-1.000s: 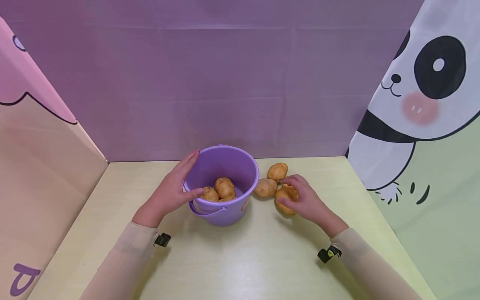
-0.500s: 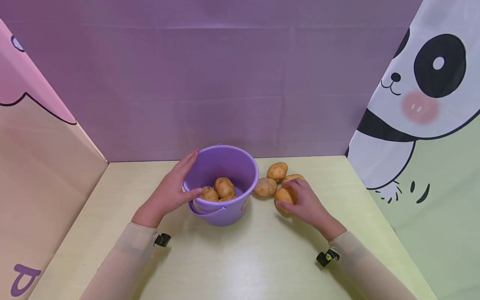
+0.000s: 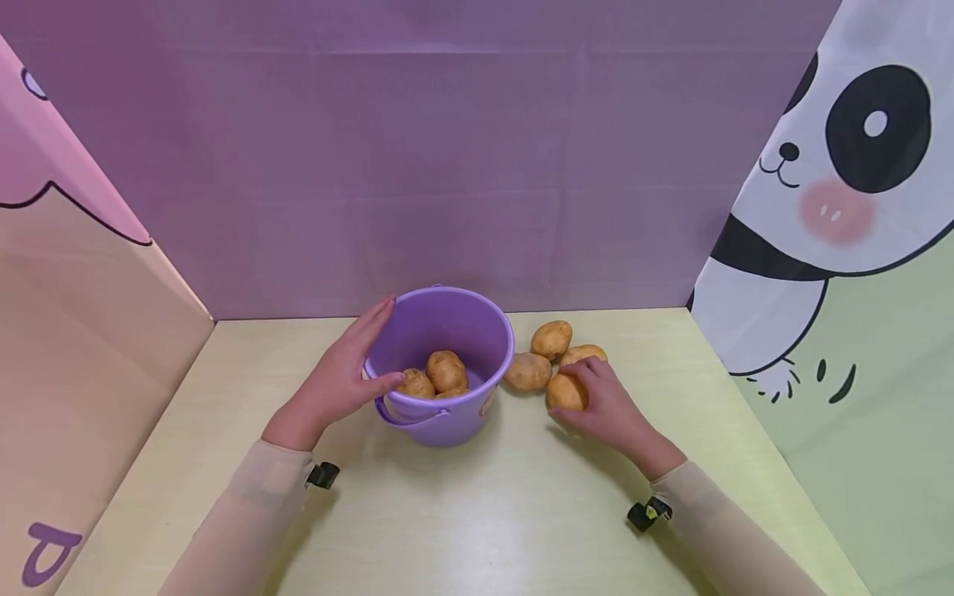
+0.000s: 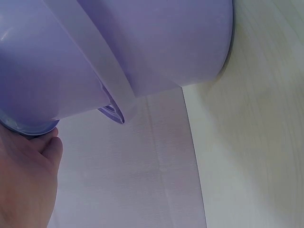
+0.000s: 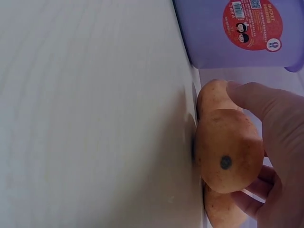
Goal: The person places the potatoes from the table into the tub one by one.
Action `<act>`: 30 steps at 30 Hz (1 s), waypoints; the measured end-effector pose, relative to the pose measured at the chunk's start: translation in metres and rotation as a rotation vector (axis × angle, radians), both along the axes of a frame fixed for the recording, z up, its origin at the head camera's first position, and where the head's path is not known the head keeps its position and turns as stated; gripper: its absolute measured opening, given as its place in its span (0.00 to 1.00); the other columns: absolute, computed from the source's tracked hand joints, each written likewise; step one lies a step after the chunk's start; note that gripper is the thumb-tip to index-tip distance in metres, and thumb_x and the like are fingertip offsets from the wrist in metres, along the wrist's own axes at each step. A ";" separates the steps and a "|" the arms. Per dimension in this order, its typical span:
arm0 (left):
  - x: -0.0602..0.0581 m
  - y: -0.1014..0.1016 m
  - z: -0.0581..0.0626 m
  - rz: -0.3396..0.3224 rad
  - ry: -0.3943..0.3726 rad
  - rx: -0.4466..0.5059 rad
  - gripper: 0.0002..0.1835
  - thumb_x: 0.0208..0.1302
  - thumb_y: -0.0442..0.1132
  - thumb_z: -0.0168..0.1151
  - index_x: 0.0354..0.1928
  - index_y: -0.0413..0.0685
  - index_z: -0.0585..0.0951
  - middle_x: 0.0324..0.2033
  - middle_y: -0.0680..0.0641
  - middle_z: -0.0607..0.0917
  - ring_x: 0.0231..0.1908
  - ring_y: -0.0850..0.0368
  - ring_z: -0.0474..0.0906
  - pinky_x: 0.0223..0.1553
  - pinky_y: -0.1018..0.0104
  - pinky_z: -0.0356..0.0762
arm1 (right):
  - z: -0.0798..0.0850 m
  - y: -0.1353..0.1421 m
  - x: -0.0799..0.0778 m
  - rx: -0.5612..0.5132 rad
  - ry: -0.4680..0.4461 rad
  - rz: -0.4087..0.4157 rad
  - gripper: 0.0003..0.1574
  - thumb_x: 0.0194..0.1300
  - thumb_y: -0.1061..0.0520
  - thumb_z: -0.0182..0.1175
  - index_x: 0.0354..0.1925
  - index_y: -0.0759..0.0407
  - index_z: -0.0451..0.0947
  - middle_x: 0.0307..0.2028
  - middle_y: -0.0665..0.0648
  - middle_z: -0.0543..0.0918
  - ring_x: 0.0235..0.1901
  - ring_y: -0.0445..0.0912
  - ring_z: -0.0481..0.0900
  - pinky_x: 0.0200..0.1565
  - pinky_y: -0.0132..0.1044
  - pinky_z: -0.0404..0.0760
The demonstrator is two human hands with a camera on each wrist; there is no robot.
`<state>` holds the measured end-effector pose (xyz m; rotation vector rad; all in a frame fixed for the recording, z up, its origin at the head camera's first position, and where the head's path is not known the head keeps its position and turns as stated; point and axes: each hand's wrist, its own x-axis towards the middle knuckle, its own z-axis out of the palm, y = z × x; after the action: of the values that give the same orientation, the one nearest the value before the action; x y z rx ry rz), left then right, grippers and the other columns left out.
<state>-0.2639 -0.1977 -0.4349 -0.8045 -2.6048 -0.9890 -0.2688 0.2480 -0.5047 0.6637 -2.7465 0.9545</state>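
A purple bucket [image 3: 440,426] stands upright on the table, with several potatoes [image 3: 447,372] inside. My left hand [image 3: 339,377] holds its left rim, the thumb over the near edge; the left wrist view has this hand [image 4: 28,175] at the rim. Right of the bucket, my right hand [image 3: 614,410] grips the nearest potato [image 3: 566,392], fingers on its far side and thumb on its near side. In the right wrist view this potato [image 5: 228,149], with a dark spot, lies between thumb and fingers. The hand partly covers another potato [image 3: 585,354] behind it.
Two more potatoes, one [image 3: 529,372] beside the bucket and one [image 3: 551,339] farther back, lie close to the gripped one. The bucket's handle [image 3: 417,422] hangs at its front. A purple backdrop [image 3: 462,165] rises behind the pale wooden table [image 3: 477,530].
My right hand has shifted slightly toward me, and its fingers have come around the nearest potato. More of the potato behind it shows. The left hand and bucket stay put.
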 end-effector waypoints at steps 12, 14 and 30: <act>0.002 0.001 0.002 0.006 -0.002 -0.005 0.58 0.67 0.59 0.71 0.90 0.45 0.55 0.89 0.44 0.54 0.86 0.37 0.51 0.78 0.25 0.57 | -0.005 -0.001 0.002 0.001 0.033 0.016 0.43 0.55 0.53 0.88 0.64 0.63 0.81 0.59 0.64 0.77 0.58 0.60 0.77 0.61 0.62 0.82; 0.002 0.001 0.003 0.006 -0.003 -0.006 0.58 0.67 0.58 0.72 0.90 0.44 0.55 0.89 0.44 0.54 0.86 0.37 0.50 0.79 0.25 0.57 | -0.006 -0.001 0.002 0.002 0.024 0.016 0.43 0.55 0.54 0.88 0.65 0.63 0.81 0.59 0.64 0.77 0.58 0.60 0.77 0.62 0.62 0.82; 0.001 0.001 0.003 0.006 -0.014 0.000 0.57 0.67 0.57 0.72 0.90 0.44 0.55 0.89 0.44 0.54 0.86 0.37 0.50 0.79 0.26 0.57 | -0.009 -0.002 0.000 -0.004 -0.016 0.026 0.41 0.57 0.58 0.86 0.65 0.63 0.80 0.58 0.63 0.77 0.58 0.58 0.76 0.62 0.60 0.82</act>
<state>-0.2627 -0.1963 -0.4324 -0.7923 -2.6168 -0.9970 -0.2687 0.2463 -0.5132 0.6964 -2.7561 0.9744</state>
